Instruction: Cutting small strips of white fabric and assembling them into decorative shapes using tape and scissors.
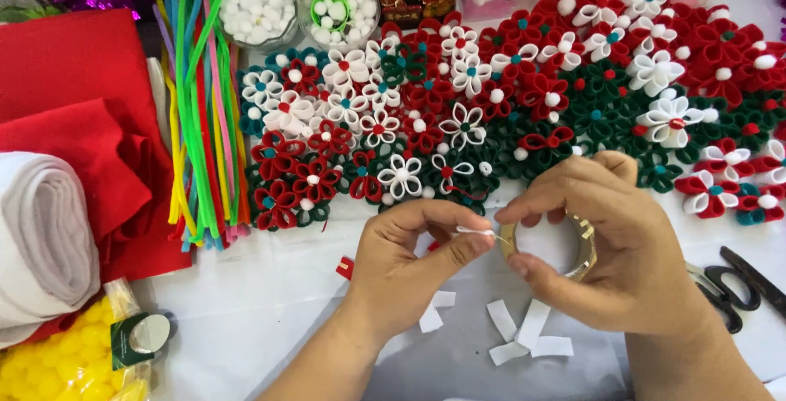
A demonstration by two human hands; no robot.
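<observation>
My right hand [610, 241] grips a roll of clear tape [583, 249] upright over the white table [270, 303]. My left hand [413, 249] pinches the loose end of the tape [477, 231] between thumb and forefinger, right beside the roll. Several short white strips [524, 331] lie on the table just below both hands. A wide spread of red, white and green felt flowers [458, 122] covers the table beyond my hands.
Black scissors [733, 282] lie at the right edge. Coloured pipe cleaners [201, 114], red felt [78, 98], a white fabric roll [41, 245] and a bag of yellow pompoms [65, 360] sit on the left. Containers of white pompoms [258, 4] stand at the back.
</observation>
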